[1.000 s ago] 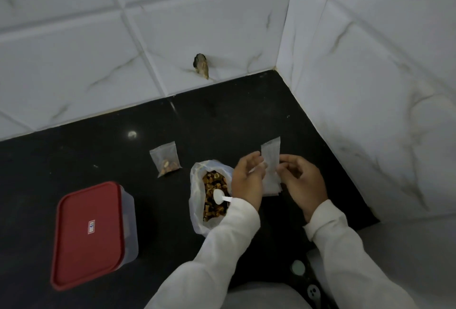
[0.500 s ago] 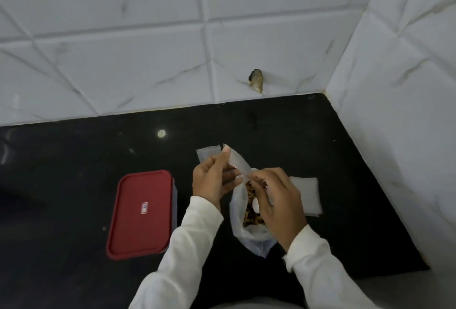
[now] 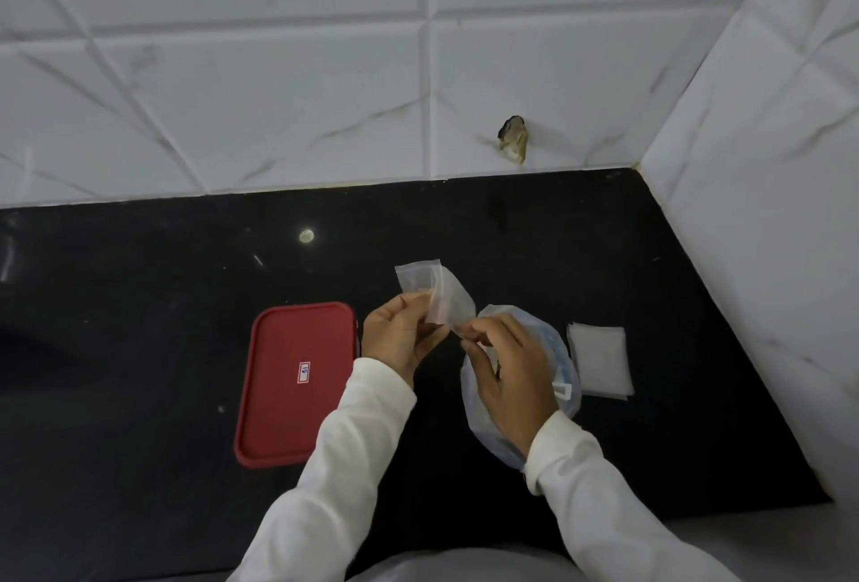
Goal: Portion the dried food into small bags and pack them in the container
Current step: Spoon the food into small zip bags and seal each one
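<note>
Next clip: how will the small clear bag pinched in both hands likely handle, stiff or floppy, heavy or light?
Probably floppy: the small clear bag bends and creases between the left hand and right hand. Likely very light: it looks empty and fingertip pinches carry it. Its thin glossy film may be slippery to open.

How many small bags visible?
2 loose: held bag pinched between left hand and right hand; second bag on the counter behind it. Also a stack of empties right of the big food bag, count hidden.
</note>
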Available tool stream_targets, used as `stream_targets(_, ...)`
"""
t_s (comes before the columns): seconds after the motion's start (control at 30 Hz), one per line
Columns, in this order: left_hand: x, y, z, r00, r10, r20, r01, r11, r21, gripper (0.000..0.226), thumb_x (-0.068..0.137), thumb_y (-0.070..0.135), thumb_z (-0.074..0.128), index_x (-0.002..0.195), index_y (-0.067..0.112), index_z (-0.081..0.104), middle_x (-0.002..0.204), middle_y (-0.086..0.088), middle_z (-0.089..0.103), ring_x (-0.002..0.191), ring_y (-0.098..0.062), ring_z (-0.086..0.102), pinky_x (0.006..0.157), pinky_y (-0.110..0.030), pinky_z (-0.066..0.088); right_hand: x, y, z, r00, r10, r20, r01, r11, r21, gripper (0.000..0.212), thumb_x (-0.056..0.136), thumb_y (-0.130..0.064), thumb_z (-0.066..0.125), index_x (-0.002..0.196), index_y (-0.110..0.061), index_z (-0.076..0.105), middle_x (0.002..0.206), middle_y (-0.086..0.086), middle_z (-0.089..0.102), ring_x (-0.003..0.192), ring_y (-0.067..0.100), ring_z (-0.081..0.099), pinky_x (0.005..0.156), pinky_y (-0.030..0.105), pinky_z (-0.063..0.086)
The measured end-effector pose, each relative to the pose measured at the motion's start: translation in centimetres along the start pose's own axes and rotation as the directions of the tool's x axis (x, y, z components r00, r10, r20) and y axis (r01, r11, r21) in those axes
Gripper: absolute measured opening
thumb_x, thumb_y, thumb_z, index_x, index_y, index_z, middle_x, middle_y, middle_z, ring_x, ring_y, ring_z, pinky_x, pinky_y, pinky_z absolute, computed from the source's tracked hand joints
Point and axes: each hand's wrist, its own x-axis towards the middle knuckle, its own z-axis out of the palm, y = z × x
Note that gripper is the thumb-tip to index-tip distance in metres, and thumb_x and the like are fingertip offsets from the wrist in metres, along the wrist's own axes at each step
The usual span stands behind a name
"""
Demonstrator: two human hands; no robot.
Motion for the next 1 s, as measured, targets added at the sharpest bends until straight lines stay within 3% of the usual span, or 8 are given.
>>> stream_targets(0.1,0.0,-0.4,-0.5,0.947,0.320,0.029,-0.305,0.867,0.395,0.009,0.089,0.011,0.069,0.088,0.019,0.071,0.089,0.001,0.075,0.079,-0.007,0.071,0.070,-0.020,0.059,0.0,-1.3,-0.1,0.972,0.234,-0.007,-0.225,0.943,0.246,0.025,0.091,-0.021,0.061,0.116,-0.020,0.066,0.107,-0.008,0.068,0.097,0.001,0.063,0.085,0.018,0.051)
stream_targets(0.2,-0.3,-0.8,-0.7,0.892,0.428,0.147,-0.436,0.725,0.533,0.015,0.082,0.011,0.077,0.085,0.024,0.070,0.081,0.007,0.073,0.075,0.000,0.069,0.068,-0.013,0.055,0.6,-2.4,-0.4,0.934,0.357,0.029,-0.335,0.841,0.424,0.019,0.092,-0.028,0.063,0.110,-0.024,0.069,0.102,-0.010,0.072,0.092,-0.003,0.065,0.081,0.013,0.051)
stream_targets(0.33,-0.3,-1.5,-0.3,0.892,0.413,0.186,-0.434,0.664,0.609,0.021,0.080,0.015,0.081,0.088,0.028,0.066,0.082,0.010,0.071,0.074,0.005,0.068,0.065,-0.010,0.054,1.1,-2.3,-0.5,0.942,0.335,0.031,-0.327,0.890,0.318,0.013,0.089,-0.022,0.067,0.100,-0.026,0.071,0.089,-0.012,0.071,0.081,-0.009,0.064,0.073,0.008,0.049)
stream_targets(0.53,-0.6,-2.0,0.2,0.892,0.422,0.163,-0.406,0.586,0.701,0.028,0.081,0.017,0.080,0.095,0.028,0.059,0.081,0.016,0.062,0.072,0.006,0.062,0.057,0.000,0.044,1.1,-1.4,-1.2,0.964,0.264,-0.031,-0.258,0.958,0.123,0.014,0.085,-0.009,0.069,0.099,-0.012,0.072,0.076,-0.014,0.065,0.071,0.001,0.060,0.071,0.014,0.049)
stream_targets(0.6,-0.6,-2.1,0.2,0.880,0.446,0.164,-0.402,0.516,0.757,0.028,0.081,0.016,0.079,0.097,0.027,0.058,0.079,0.016,0.061,0.071,0.005,0.060,0.059,-0.002,0.046,1.0,-1.3,-1.3,0.968,0.247,-0.047,-0.246,0.969,0.027,0.015,0.084,-0.007,0.069,0.099,-0.010,0.072,0.075,-0.007,0.067,0.069,0.008,0.061,0.069,0.022,0.051)
stream_targets(0.73,-0.3,-2.2,0.0,0.807,0.564,0.176,-0.432,0.360,0.827,0.024,0.080,0.018,0.077,0.100,0.021,0.064,0.080,0.009,0.065,0.071,-0.003,0.063,0.071,-0.022,0.057,1.8,-0.4,-1.6,0.948,0.317,0.006,-0.309,0.930,-0.200,0.030,0.083,-0.020,0.071,0.111,-0.013,0.065,0.090,0.002,0.068,0.082,0.018,0.063,0.078,0.033,0.052)
stream_targets(0.83,-0.4,-2.6,0.4,0.803,0.558,0.210,-0.451,0.339,0.825,0.024,0.081,0.021,0.078,0.102,0.021,0.064,0.080,0.009,0.064,0.070,-0.002,0.061,0.069,-0.016,0.052,2.5,0.4,-1.5,0.878,0.447,0.168,-0.348,0.840,-0.417,0.050,0.083,-0.040,0.070,0.127,-0.023,0.051,0.116,0.001,0.060,0.107,0.017,0.057,0.098,0.037,0.047)
stream_targets(1.0,-0.3,-2.6,0.8,0.807,0.563,0.177,-0.425,0.347,0.836,0.022,0.080,0.021,0.077,0.098,0.021,0.064,0.076,0.009,0.063,0.070,-0.004,0.061,0.073,-0.025,0.056,2.9,-0.2,-1.9,0.936,0.335,0.113,-0.289,0.910,-0.298,0.033,0.085,-0.029,0.070,0.115,-0.024,0.056,0.098,-0.005,0.062,0.092,0.014,0.062,0.082,0.030,0.053)
